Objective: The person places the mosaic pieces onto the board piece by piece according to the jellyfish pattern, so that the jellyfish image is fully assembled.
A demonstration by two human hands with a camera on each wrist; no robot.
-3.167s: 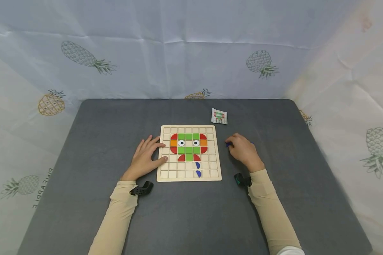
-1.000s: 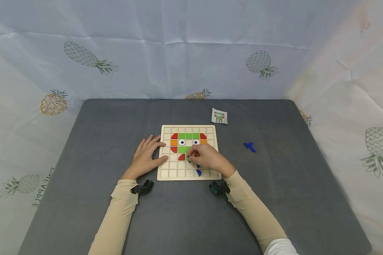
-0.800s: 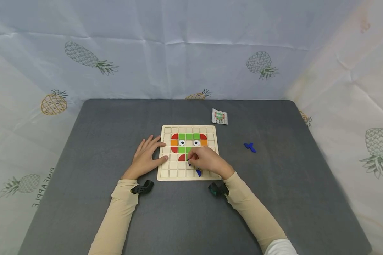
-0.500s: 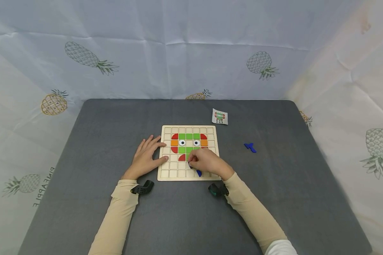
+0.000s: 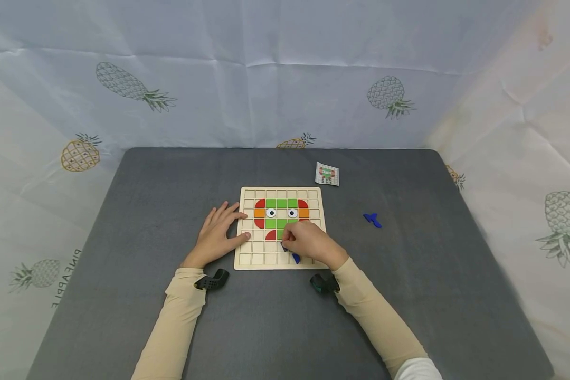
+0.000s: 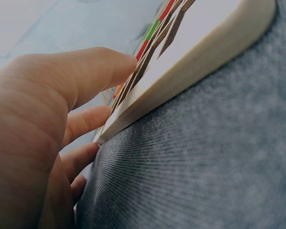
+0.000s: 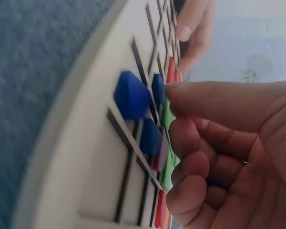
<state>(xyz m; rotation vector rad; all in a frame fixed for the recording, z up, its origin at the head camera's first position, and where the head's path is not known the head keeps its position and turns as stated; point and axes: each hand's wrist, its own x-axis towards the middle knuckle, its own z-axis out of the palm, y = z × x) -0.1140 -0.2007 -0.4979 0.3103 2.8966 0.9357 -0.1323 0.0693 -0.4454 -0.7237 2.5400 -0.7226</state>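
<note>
My left hand [image 5: 218, 235] lies with spread fingers at the left edge of a wooden grid board [image 5: 261, 266]; in the left wrist view its thumb [image 6: 100, 69] touches the board's top. Over the lower middle of the board, my right hand [image 5: 311, 243] pinches a small blue tile [image 5: 283, 246] between thumb and forefinger. Close by, another blue tile [image 5: 296, 258] sits in the bottom row, and the right wrist view shows a further blue tile [image 7: 150, 137] beside it. Green tiles [image 5: 281, 203], red, orange and eye tiles form a face; my right hand covers part of it.
Loose blue tiles [image 5: 373, 220] lie on the dark grey table [image 5: 266, 327] right of the board. Behind the board's right corner is a small picture card [image 5: 327, 173] with a similar pattern. A pineapple-print cloth [image 5: 247, 100] hangs behind the table.
My right hand moved from the loose blue tiles onto the board with a blue tile, then slid it slightly down, below the green tiles. My left hand has stayed at the board's edge.
</note>
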